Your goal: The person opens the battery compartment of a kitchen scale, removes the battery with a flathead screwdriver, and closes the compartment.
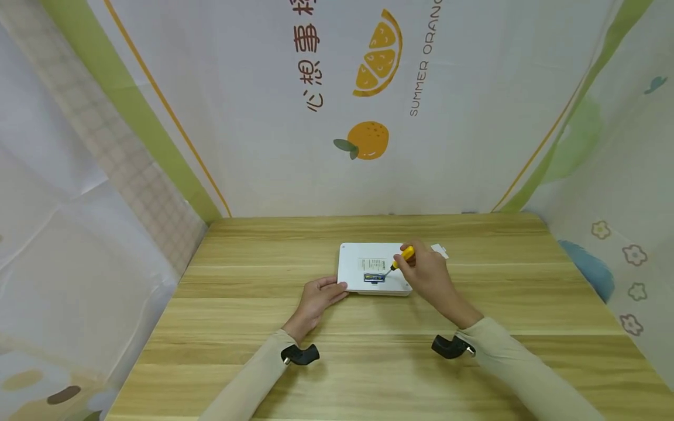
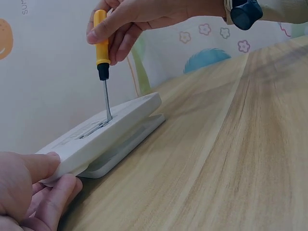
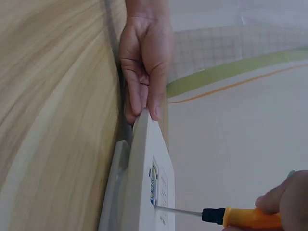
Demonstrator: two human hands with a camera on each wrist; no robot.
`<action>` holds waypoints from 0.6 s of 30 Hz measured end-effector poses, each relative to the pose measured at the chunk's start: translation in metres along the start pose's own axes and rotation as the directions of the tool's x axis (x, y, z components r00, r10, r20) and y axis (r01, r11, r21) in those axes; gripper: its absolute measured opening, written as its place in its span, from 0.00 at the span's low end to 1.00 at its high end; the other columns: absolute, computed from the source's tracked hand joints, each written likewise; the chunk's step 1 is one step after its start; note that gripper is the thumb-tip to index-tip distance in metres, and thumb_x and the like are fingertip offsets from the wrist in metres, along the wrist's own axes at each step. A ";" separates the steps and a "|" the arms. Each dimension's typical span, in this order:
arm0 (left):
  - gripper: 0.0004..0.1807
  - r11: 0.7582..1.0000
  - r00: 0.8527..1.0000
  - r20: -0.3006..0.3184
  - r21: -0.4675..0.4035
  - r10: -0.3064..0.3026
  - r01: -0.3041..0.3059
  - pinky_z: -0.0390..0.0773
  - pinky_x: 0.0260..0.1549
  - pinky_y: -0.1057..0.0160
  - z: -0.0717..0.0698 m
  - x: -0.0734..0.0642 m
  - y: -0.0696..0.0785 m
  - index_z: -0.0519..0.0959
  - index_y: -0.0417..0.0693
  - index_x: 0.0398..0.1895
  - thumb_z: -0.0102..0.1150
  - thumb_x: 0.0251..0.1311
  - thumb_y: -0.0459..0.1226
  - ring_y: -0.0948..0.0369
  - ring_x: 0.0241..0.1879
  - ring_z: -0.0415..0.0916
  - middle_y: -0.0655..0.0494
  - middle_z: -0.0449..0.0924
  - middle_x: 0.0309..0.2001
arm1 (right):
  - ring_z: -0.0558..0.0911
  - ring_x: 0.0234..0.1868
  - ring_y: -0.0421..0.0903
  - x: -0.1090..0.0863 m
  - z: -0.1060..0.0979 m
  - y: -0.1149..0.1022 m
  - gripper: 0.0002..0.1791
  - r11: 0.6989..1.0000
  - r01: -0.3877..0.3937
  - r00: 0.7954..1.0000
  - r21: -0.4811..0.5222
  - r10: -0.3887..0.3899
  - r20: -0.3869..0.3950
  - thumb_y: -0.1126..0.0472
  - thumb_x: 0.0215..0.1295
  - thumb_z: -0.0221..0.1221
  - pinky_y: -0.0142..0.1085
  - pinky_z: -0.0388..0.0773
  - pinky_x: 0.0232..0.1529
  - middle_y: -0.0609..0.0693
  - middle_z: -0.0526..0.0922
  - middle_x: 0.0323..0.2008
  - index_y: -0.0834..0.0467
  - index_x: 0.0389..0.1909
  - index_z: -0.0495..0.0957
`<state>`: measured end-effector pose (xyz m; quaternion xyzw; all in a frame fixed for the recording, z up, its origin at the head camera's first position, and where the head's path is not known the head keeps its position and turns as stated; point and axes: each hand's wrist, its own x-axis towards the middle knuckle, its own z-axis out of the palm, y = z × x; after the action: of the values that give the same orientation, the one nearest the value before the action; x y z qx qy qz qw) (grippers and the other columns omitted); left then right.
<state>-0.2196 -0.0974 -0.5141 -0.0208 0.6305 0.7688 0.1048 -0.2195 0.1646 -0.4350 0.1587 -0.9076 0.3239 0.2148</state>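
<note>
A white, flat rectangular device [image 1: 351, 264] lies underside up, with a printed label and an uncovered battery compartment. A battery [image 1: 374, 278] sits inside that compartment. My left hand [image 1: 317, 299] grips the device's near left corner, thumb on top and fingers beneath, in the left wrist view as well. My right hand [image 1: 427, 277] holds a yellow and black screwdriver [image 2: 101, 50] by its handle. The metal shaft [image 3: 180, 211] slants down, and its tip meets the end of the compartment on the right side, beside the battery.
A small white battery cover [image 1: 439, 251] lies on the wooden table [image 1: 253, 327], beyond the right hand. Printed cloth [image 1: 453, 169] hangs behind the table and along its sides. Black wrist mounts [image 1: 300, 354] are strapped to both forearms.
</note>
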 end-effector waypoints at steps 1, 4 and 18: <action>0.20 1.000 1.000 0.002 0.002 0.001 -0.001 0.88 0.53 0.60 -0.001 0.000 0.001 0.74 0.20 0.59 0.61 0.68 0.25 0.49 0.49 0.85 0.26 0.80 0.53 | 0.85 0.28 0.52 0.000 0.001 -0.003 0.12 1.000 0.012 1.000 -0.014 -0.012 -0.007 0.63 0.65 0.69 0.41 0.90 0.26 0.59 0.84 0.30 0.67 0.39 0.78; 0.20 1.000 1.000 0.009 0.003 0.002 -0.002 0.88 0.53 0.60 -0.001 0.000 0.002 0.75 0.20 0.59 0.61 0.67 0.24 0.49 0.50 0.85 0.26 0.80 0.54 | 0.82 0.27 0.51 -0.001 0.002 -0.007 0.12 0.999 0.010 1.000 -0.039 -0.011 -0.026 0.63 0.66 0.68 0.40 0.87 0.24 0.58 0.84 0.27 0.67 0.38 0.77; 0.18 1.000 1.000 -0.015 0.006 -0.020 0.020 0.88 0.51 0.60 0.001 0.001 0.005 0.76 0.19 0.56 0.62 0.66 0.23 0.52 0.46 0.86 0.30 0.82 0.51 | 0.90 0.36 0.55 -0.012 -0.003 0.035 0.16 0.811 -0.413 0.908 0.413 0.399 0.124 0.63 0.74 0.61 0.38 0.92 0.38 0.69 0.85 0.42 0.75 0.49 0.78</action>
<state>-0.2214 -0.0971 -0.5094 -0.0324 0.6332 0.7658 0.1077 -0.2227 0.1940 -0.4570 0.0097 -0.8295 0.5518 0.0859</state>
